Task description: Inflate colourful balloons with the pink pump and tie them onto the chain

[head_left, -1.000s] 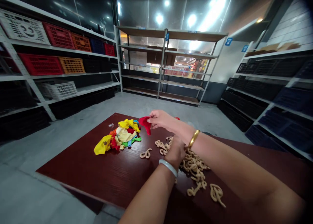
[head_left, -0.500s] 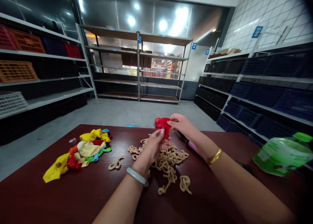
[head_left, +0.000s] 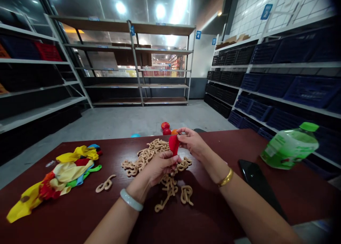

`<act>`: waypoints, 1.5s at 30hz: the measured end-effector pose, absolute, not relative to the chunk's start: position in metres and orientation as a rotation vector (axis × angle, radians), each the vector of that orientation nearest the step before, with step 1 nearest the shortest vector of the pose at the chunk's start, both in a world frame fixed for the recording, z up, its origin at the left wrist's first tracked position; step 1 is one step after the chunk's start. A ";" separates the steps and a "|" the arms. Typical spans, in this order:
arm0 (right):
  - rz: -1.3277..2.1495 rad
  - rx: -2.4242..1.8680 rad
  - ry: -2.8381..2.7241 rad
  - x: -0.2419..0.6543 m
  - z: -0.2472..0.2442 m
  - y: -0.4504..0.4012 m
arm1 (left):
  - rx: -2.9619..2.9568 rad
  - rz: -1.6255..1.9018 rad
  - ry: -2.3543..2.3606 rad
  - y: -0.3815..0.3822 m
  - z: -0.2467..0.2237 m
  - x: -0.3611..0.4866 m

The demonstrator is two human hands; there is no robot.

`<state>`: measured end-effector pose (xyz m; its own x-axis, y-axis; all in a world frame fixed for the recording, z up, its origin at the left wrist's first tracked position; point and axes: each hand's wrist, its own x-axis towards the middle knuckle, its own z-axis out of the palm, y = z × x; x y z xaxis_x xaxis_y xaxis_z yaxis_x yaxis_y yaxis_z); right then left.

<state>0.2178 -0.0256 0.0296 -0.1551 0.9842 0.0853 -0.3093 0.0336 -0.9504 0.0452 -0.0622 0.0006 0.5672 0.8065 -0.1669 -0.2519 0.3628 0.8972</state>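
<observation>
A limp red balloon (head_left: pixel 174 144) is stretched between my two hands above the table. My left hand (head_left: pixel 163 166) pinches its lower end, the wrist wearing a pale bangle. The upper edge is gripped by the fingers of my right hand (head_left: pixel 193 141), with a gold bangle on that wrist. Beneath and behind my left hand lies a pile of beige, curled cord-like pieces (head_left: pixel 151 150). One loose curled piece (head_left: pixel 106 183) rests to the left, another (head_left: pixel 187 195) in front. At the left lies a heap of uninflated balloons (head_left: pixel 71 166), mostly yellow, cream, red, green and blue.
On the dark red table (head_left: pixel 213 215) a black phone (head_left: pixel 259 183) lies at the right, near a green-capped bottle (head_left: pixel 291 146). Red balls (head_left: pixel 165 125) show beyond the far edge. Shelves (head_left: pixel 165 82) stand behind, with dark crates (head_left: pixel 277 84) at the right.
The view has swung to the right, so the phone shows fully. The red balloon now hangs narrower and more upright between my hands, still held by both.
</observation>
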 end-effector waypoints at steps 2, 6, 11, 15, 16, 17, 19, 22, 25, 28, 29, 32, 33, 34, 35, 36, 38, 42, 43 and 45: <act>1.340 -0.903 -1.152 0.230 0.032 -0.024 | 0.940 0.781 0.627 -0.064 0.003 0.044; 0.761 -1.407 -1.577 0.273 0.035 -0.026 | 0.778 0.966 0.563 -0.057 0.013 0.035; 0.372 -2.096 -2.160 0.311 0.011 -0.032 | 0.412 1.203 0.561 -0.038 0.021 0.017; 0.195 -2.203 -2.135 0.302 -0.002 -0.029 | 0.270 1.352 0.528 -0.027 0.021 0.004; 0.146 -2.162 -2.114 0.296 0.000 -0.030 | 0.256 1.382 0.525 -0.026 0.020 0.002; 0.115 -2.074 -2.119 0.289 0.004 -0.031 | 0.245 1.412 0.526 -0.024 0.019 0.001; 0.085 -1.805 -2.188 0.273 0.013 -0.037 | 0.230 1.458 0.530 -0.022 0.017 -0.002; 0.118 -1.502 -2.317 0.246 0.022 -0.053 | 0.210 1.525 0.526 -0.019 0.015 -0.001; 0.143 -1.420 -2.402 0.227 0.019 -0.064 | 0.205 1.583 0.512 -0.018 0.014 0.003; 0.144 -1.429 -2.387 0.219 0.013 -0.066 | 0.227 1.575 0.503 -0.019 0.016 0.007; 0.149 -1.432 -2.378 0.218 0.012 -0.065 | 0.236 1.569 0.504 -0.020 0.017 0.008; 0.172 -1.435 -2.368 0.221 0.010 -0.062 | 0.259 1.572 0.510 -0.022 0.018 0.009; 0.178 -1.437 -2.366 0.222 0.010 -0.061 | 0.267 1.576 0.513 -0.022 0.017 0.009; 0.181 -1.441 -2.361 0.223 0.010 -0.061 | 0.276 1.579 0.517 -0.022 0.016 0.008; 0.183 -1.444 -2.357 0.224 0.010 -0.060 | 0.289 1.584 0.522 -0.021 0.015 0.008; 0.183 -1.446 -2.353 0.224 0.010 -0.060 | 0.305 1.589 0.528 -0.021 0.013 0.008; 0.183 -1.446 -2.349 0.225 0.011 -0.060 | 0.347 1.599 0.541 -0.020 0.011 0.009; 0.198 -1.438 -2.360 0.223 0.012 -0.062 | 0.423 1.598 0.560 -0.020 0.008 0.013; 0.204 -1.440 -2.360 0.223 0.012 -0.063 | 0.443 1.597 0.562 -0.021 0.007 0.014; 0.222 -1.448 -2.354 0.221 0.013 -0.064 | 0.492 1.598 0.570 -0.022 0.005 0.017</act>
